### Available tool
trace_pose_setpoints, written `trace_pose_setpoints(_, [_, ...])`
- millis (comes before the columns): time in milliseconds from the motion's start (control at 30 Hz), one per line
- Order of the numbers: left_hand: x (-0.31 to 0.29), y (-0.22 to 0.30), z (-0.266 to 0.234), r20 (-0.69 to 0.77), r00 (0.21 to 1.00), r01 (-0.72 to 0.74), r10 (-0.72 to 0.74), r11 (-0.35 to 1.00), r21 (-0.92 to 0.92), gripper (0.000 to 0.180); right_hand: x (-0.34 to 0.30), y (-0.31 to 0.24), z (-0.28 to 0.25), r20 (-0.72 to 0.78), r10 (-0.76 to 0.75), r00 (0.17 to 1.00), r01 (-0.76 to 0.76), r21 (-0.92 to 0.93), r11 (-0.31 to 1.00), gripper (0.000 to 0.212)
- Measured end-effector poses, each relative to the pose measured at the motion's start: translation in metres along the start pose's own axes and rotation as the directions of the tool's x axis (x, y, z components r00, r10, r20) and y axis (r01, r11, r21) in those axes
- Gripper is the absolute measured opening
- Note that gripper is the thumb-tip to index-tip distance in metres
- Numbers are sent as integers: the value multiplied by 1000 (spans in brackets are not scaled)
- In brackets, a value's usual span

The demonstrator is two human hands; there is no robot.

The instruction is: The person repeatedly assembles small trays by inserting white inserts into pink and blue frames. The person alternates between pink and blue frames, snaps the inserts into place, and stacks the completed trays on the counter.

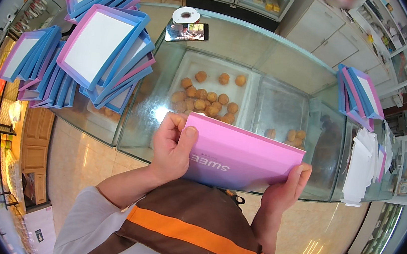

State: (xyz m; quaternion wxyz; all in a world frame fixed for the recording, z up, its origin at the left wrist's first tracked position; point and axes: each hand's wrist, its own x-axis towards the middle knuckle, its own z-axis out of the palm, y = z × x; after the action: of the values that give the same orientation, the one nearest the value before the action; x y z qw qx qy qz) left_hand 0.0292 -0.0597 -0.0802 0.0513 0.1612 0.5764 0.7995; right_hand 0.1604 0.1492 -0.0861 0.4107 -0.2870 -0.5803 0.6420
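Note:
A pink cardboard box piece point(245, 154), shading to blue along its lower edge, is tilted up in front of my body. At its left end my left hand point(172, 143) is closed, with the thumb lying on the pink face. My right hand point(284, 186) grips the opposite end, fingers wrapped at the upper right corner. Whether the piece is flat or folded into a box I cannot tell. Behind it, round brown baked balls point(201, 94) lie on a white tray point(250, 89) inside the glass display case, and the cardboard hides part of them.
Folded pink-and-blue box trays point(97, 47) are piled high on the counter's left. A phone point(187, 32) and a roll of tape point(186, 15) rest on the glass top point(255, 27). More box trays point(360, 94) and white paper sheets point(359, 167) sit to the right.

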Motion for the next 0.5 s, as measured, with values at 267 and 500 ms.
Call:
trace_pose_setpoints(267, [3, 8, -3, 95, 981, 159, -168, 982, 98, 18, -2, -19, -10, 71, 165, 984, -172, 120, 978, 22])
trace_pose_setpoints(500, [-6, 9, 9, -8, 997, 77, -77, 994, 82, 23, -16, -23, 9, -35, 104, 994, -100, 99, 990, 20])
